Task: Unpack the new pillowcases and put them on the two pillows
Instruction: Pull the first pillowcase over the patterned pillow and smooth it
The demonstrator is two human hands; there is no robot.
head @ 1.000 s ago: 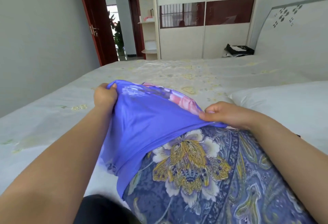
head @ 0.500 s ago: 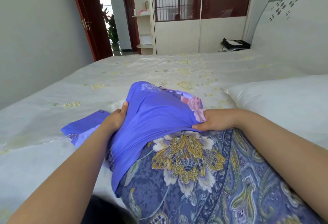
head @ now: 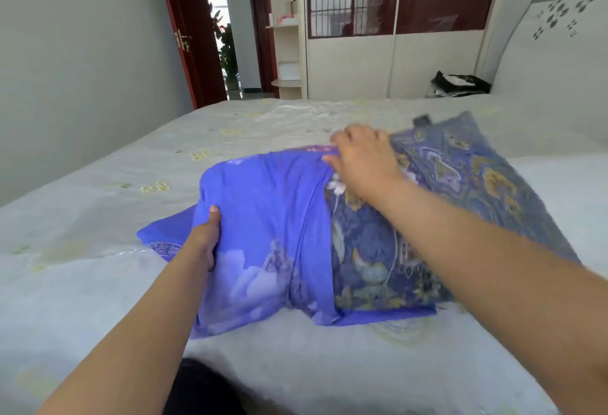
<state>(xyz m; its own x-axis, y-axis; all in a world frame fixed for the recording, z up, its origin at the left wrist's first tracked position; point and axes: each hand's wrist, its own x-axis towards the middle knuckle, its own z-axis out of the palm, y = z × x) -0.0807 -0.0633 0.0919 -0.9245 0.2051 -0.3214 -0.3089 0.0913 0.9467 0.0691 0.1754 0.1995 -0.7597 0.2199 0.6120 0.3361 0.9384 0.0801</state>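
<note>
A pillow (head: pixel 460 190) with a dark blue paisley and gold flower cover lies on the bed, its right end bare. A bright blue pillowcase (head: pixel 263 217) with pale flowers covers its left half. My left hand (head: pixel 205 237) grips the pillowcase's left end, thumb on top. My right hand (head: pixel 362 158), blurred by motion, holds the pillowcase's open edge at the pillow's far side. A second, white pillow (head: pixel 566 190) lies to the right, partly hidden behind the patterned one.
The bed (head: pixel 98 266) has a pale sheet with small yellow prints. A padded headboard (head: pixel 552 52) stands at the right, a wardrobe (head: pixel 378 62) behind. A black and white bundle (head: pixel 460 83) lies at the bed's far edge. A red door (head: pixel 190 36) stands open at the left.
The pillow has turned from pointing at me to lying crosswise on the bed. Both hands kept hold of the blue pillowcase; my right hand has moved away from me and the case covers more of the pillow.
</note>
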